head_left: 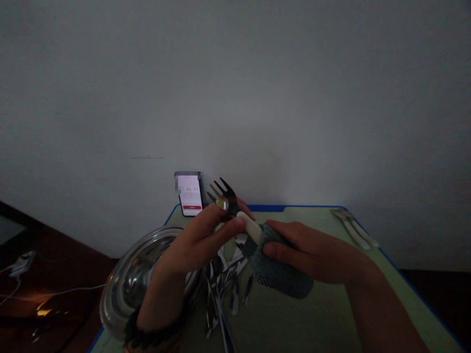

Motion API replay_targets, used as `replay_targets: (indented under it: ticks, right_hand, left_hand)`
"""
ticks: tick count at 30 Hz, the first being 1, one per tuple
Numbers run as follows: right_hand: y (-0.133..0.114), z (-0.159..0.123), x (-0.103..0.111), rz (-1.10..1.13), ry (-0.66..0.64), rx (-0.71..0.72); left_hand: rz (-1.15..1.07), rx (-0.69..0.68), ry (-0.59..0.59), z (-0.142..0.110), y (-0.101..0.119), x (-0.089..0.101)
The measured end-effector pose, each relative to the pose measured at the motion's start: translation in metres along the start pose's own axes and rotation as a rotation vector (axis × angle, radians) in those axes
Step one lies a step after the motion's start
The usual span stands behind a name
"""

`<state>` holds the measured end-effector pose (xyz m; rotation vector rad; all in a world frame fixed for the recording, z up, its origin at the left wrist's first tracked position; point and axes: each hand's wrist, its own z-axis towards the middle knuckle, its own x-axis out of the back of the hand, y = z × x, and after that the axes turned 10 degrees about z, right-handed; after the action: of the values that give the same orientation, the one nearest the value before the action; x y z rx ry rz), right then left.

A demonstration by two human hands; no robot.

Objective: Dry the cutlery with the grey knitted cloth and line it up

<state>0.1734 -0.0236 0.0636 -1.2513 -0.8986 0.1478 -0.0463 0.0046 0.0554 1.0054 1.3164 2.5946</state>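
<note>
A fork (251,228) with dark metal tines and a white handle is tilted up above the table, its tines toward the upper left. My left hand (206,235) grips it near the neck, thumb on the handle. Around the lower end of the handle is a grey-green cloth (283,272), which my right hand (298,247) pinches against the fork. The end of the handle is hidden by the cloth. Below my hands lies a heap of metal cutlery (221,289), partly covered by my left hand and the cloth.
A round shiny metal bowl or lid (125,284) is at the table's left. A phone (191,196) with a lit timer leans on the wall (312,122) behind. Two white-handled utensils (353,228) lie at the right edge of the green table (324,318). White cables (73,290) run at left.
</note>
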Motion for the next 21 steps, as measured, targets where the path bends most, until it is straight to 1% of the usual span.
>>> replay_targets:
  ticks: [5, 12, 21]
  right_hand:
    - [-0.0004, 0.0012, 0.0003, -0.006, 0.007, 0.014]
    - [-0.001, 0.0007, 0.0007, -0.021, -0.009, 0.032]
    - [-0.0016, 0.0019, 0.0004, -0.031, -0.01, 0.049]
  left_hand:
    - [0.044, -0.007, -0.014, 0.0005, 0.0011, 0.0012]
    - [0.095, 0.003, 0.01, -0.0001, 0.0026, 0.0017]
    - [0.067, -0.002, -0.016, -0.0006, -0.0005, 0.0019]
